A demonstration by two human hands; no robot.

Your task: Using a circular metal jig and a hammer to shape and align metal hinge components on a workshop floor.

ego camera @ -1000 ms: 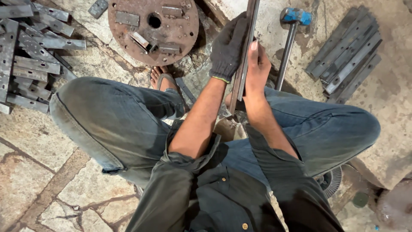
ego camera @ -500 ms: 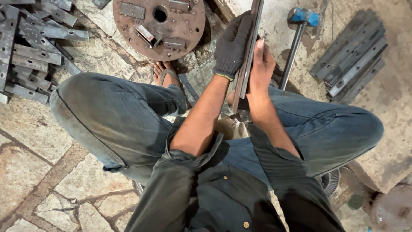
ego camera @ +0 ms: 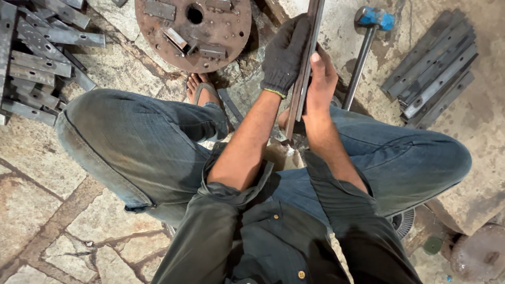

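Observation:
I sit low with my knees apart, looking straight down. My left hand (ego camera: 284,55), in a dark knit glove, grips a long flat metal bar (ego camera: 304,68) that stands nearly upright between my legs. My bare right hand (ego camera: 320,84) clasps the same bar from the right, thumb laid along its edge. The bar's lower end rests near my lap; its top leaves the frame.
A rusty round plate (ego camera: 194,31) with small metal pieces on it lies ahead. A blue-headed hammer (ego camera: 363,50) lies to the right. Flat metal strips are stacked at right (ego camera: 434,73) and heaped at left (ego camera: 37,58). My sandalled foot (ego camera: 202,89) rests on stone floor.
The view has shifted slightly upward and my hands have moved a little along the bar; both hands keep their hold on it.

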